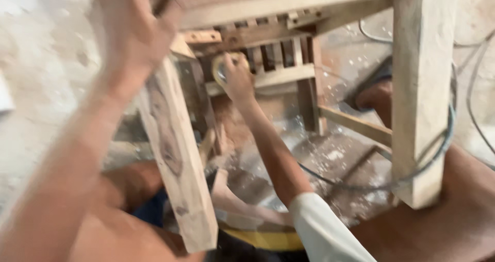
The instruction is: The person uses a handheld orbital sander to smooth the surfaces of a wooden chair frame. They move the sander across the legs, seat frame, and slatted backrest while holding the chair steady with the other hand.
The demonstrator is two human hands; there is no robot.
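Landmark: the near wooden leg (178,153) of an overturned, unfinished wooden frame (289,4), running slantwise from lower centre up to the frame's top rail.

Nearest, below the leg's foot, a yellow-rimmed object (263,239) shows only in part. Left of the leg, the bare left forearm rises to the left hand (134,27), blurred, at the leg's upper end; its fingers appear curled about something dark, but what it grips, and how tightly, cannot be told.

Right of the leg, a white-sleeved arm reaches inward. Its right hand (238,79) is closed on a pale, round disc-like object (223,71), pressed against the slatted panel (273,55) beyond the leg.

Farther right stands a second, thicker leg (423,92), with a grey cable (443,138) looped around it. Behind the leg, pale shavings lie on the floor (330,153).
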